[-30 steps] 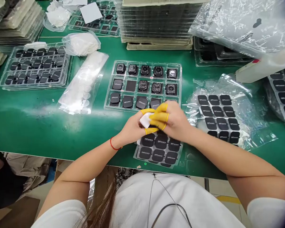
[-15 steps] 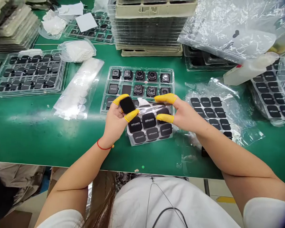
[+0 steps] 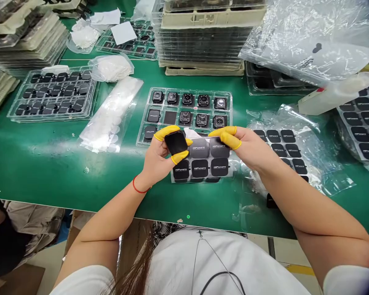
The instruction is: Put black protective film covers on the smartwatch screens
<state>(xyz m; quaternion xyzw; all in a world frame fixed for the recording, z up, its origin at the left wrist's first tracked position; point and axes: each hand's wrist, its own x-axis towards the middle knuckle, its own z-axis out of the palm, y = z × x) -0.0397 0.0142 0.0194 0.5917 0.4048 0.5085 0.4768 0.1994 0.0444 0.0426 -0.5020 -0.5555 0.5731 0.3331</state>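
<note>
My left hand [image 3: 155, 162], in yellow finger cots, is closed on a black square watch body [image 3: 176, 142], its dark glossy face toward me. My right hand [image 3: 249, 147], also in yellow cots, pinches the top right of a sheet of black square protective films [image 3: 200, 168] printed "HiFuture". The sheet hangs just right of the watch body, and a left fingertip is against its upper left edge. A small white piece [image 3: 190, 132] sticks up behind the sheet. Beyond both hands lies a clear tray [image 3: 141, 134] of watch bodies, several with their backs up.
More film sheets [image 3: 285, 150] lie on plastic bags to the right, near a white bottle [image 3: 322, 98]. A tall tray stack [image 3: 203, 45] stands behind. On the left are a filled tray [image 3: 53, 92], a long clear bag [image 3: 110, 116] and a white-filled bag [image 3: 112, 67].
The sheet has been lifted and straightened, and lies flatter toward me. My right fingers have closed together on its upper right corner. The view has shifted slightly left.
</note>
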